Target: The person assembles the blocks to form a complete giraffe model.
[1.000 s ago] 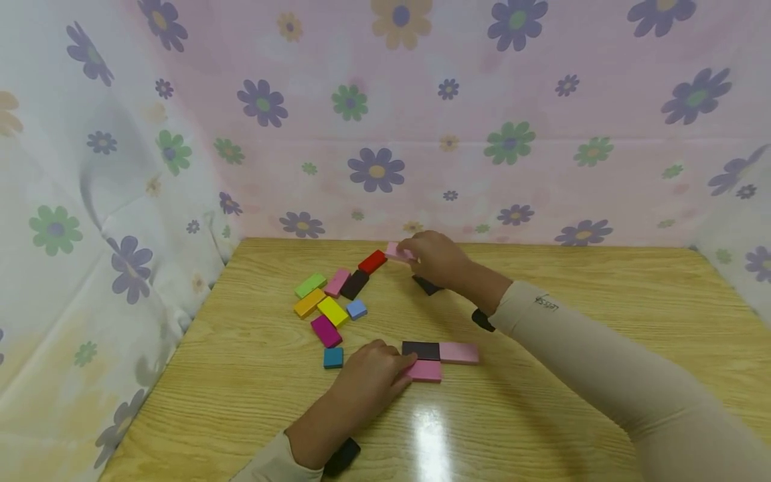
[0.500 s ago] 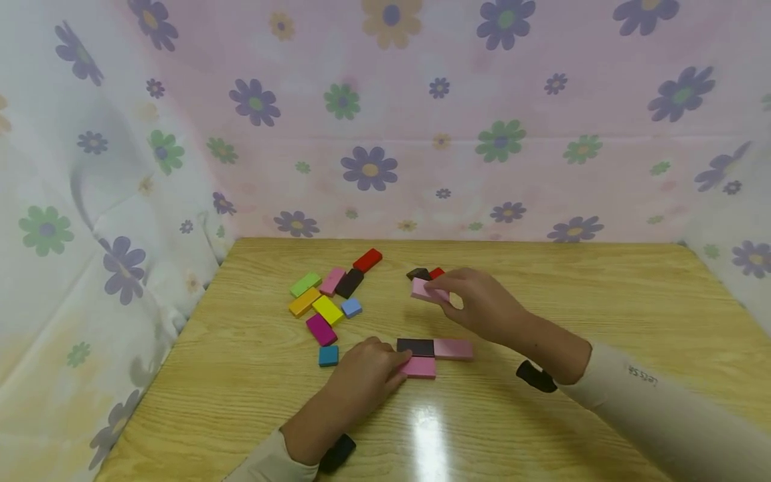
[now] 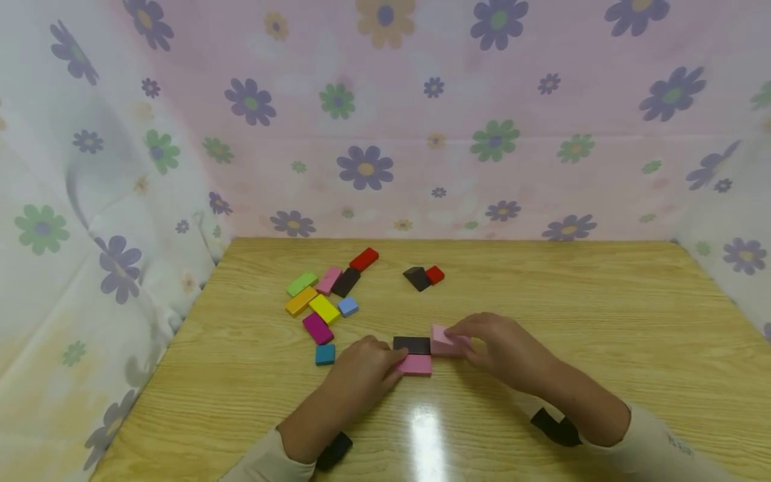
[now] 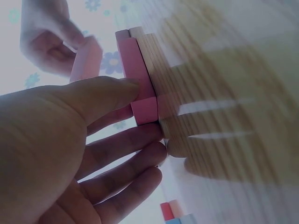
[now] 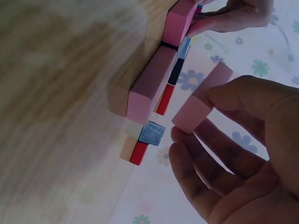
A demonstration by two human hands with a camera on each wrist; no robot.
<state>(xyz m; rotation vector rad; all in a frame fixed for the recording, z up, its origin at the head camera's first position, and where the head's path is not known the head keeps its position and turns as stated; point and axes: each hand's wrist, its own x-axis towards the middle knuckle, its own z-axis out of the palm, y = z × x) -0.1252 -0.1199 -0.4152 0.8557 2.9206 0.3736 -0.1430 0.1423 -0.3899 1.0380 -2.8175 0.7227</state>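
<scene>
My left hand (image 3: 364,375) pinches the left end of a pink block (image 3: 417,365) lying on the table, its thumb across the near face in the left wrist view. Against that block's far side lies a black block (image 3: 412,345). My right hand (image 3: 508,348) holds a light pink block (image 3: 442,337) between thumb and fingers. In the right wrist view this held block (image 5: 201,102) is in the air, apart from a second light pink block (image 5: 152,86) on the table. In the head view it overlaps that second block, right of the black one.
Left of the hands lies a loose group of blocks, among them a yellow block (image 3: 324,309), a magenta block (image 3: 317,328) and a teal block (image 3: 325,354). Farther back are a black wedge (image 3: 417,277) and a small red block (image 3: 435,274). A flowered cloth (image 3: 385,120) hangs behind the table.
My right hand has brought the light pink block from the back of the table toward me, over the one right of the black block. My left hand keeps its place on the pink block.
</scene>
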